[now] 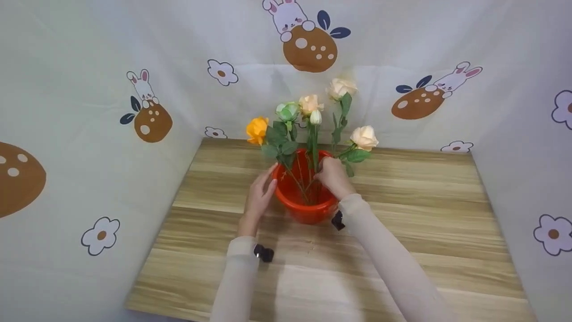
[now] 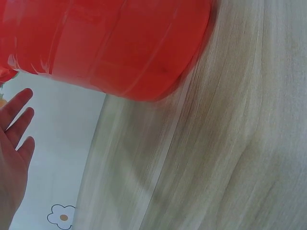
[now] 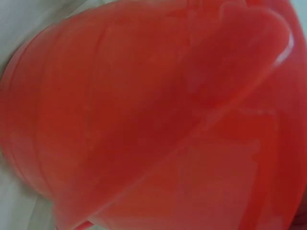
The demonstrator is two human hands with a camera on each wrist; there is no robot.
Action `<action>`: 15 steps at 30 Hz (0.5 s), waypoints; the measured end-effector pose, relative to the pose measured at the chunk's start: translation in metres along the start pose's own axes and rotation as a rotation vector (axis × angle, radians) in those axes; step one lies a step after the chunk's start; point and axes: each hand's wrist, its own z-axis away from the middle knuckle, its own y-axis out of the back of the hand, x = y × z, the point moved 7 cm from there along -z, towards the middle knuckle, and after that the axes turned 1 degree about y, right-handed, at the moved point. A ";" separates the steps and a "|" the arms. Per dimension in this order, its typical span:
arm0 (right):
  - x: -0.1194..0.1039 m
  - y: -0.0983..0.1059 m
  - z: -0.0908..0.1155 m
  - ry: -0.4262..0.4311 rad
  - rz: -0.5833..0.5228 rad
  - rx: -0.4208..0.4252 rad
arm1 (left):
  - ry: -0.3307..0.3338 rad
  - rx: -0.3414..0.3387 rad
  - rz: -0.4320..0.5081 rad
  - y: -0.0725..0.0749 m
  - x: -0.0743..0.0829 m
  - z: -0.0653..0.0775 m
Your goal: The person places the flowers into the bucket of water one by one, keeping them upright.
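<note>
A red bucket (image 1: 308, 213) stands on the table with several artificial flowers upright or leaning in it. An orange flower (image 1: 258, 130) leans left, beside a green-white flower (image 1: 288, 112). A peach rose (image 1: 309, 104) and a white bud (image 1: 315, 117) stand mid-bunch; another peach rose (image 1: 342, 88) rises behind, and a pale peach rose (image 1: 364, 137) leans right. My right hand (image 1: 335, 178) reaches over the bucket's right rim, fingers curled at a flower stem; which flower it belongs to is unclear. My left hand (image 1: 259, 194), fingers extended, is beside the left rim; contact is unclear.
The wooden table (image 1: 214, 250) runs under the bucket. A white cloth with printed rabbits and flowers (image 1: 80, 134) hangs behind and at both sides. A red bucket handle (image 3: 168, 129) slants across the bucket's side in the right wrist view.
</note>
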 end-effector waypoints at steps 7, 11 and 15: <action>0.002 0.009 0.014 0.035 -0.127 -0.014 | 0.014 -0.016 -0.037 0.000 0.000 0.001; 0.005 0.031 0.025 0.074 -0.375 0.007 | 0.009 -0.021 -0.121 0.007 0.002 0.002; 0.010 0.072 0.038 0.152 -0.582 0.077 | -0.004 0.035 -0.183 0.026 0.005 0.001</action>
